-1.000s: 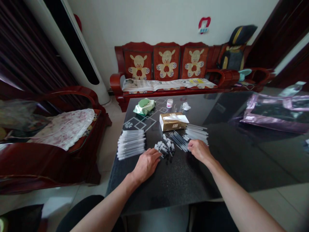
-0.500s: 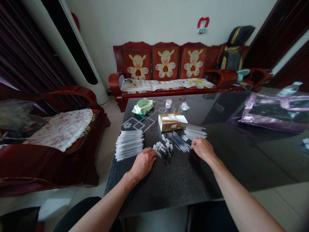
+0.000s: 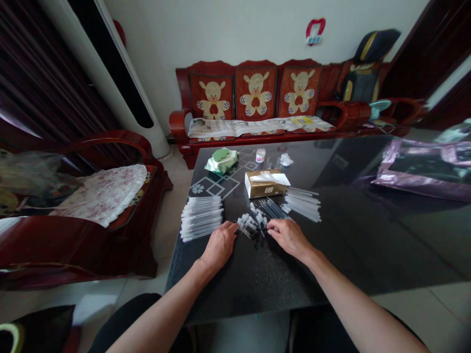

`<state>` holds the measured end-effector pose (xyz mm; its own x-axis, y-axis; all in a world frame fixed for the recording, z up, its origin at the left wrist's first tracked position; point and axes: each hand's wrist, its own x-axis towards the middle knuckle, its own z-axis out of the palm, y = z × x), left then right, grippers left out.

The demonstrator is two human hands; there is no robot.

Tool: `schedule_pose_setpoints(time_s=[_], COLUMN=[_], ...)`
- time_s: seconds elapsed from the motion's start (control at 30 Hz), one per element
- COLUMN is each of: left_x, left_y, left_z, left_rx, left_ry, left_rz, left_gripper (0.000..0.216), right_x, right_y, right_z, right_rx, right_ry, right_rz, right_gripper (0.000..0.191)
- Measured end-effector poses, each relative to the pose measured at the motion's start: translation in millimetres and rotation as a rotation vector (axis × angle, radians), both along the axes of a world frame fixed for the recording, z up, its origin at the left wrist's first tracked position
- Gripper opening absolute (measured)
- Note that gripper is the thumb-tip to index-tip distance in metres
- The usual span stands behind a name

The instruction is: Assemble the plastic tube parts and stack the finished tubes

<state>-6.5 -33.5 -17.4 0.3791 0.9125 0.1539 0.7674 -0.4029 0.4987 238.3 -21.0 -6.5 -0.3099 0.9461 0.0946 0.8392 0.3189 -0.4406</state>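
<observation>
My left hand [image 3: 222,241] rests on the dark table with its fingers curled together, between a row of white translucent pen barrels [image 3: 201,218] and a small pile of white pen caps [image 3: 247,224]. Whatever those fingers may hold is hidden. On the other side of the pile, my right hand [image 3: 289,236] has thumb and fingers drawn together, close to small black pieces [image 3: 257,242] and the near ends of thin pen refills [image 3: 272,208]. Its fingertips are too small to show what is in them. A fan of white tubes [image 3: 303,203] lies beyond my right hand.
A gold tissue box [image 3: 268,185] stands behind the pen parts. Further back are a green pack of wipes [image 3: 222,162], a small white jar [image 3: 260,155] and crumpled tissue [image 3: 286,160]. A pink-edged clear bag [image 3: 423,169] lies on the right. A wooden sofa [image 3: 255,132] stands behind the table.
My right hand has moved left, from the white tubes to beside the caps and black pieces. My left hand stays nearly in place. The view has shifted slightly.
</observation>
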Motion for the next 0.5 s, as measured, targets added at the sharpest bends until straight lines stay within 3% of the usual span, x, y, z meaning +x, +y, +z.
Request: schedule_pose_setpoints(time_s=[0.23, 0.5], left_x=[6, 4], left_y=[-2, -2], left_z=[-7.6, -6.3], left_rx=[-0.009, -0.026], left_ry=[-0.170, -0.177], left_rz=[-0.086, -0.065], left_gripper=[0.039, 0.039], right_x=[55, 60], right_y=[23, 21], right_z=[8.6, -4.8], right_rx=[0.044, -0.065], right_ry=[-0.163, -0.337], right_rz=[-0.389, -0.363], right_gripper=[0.019, 0.016])
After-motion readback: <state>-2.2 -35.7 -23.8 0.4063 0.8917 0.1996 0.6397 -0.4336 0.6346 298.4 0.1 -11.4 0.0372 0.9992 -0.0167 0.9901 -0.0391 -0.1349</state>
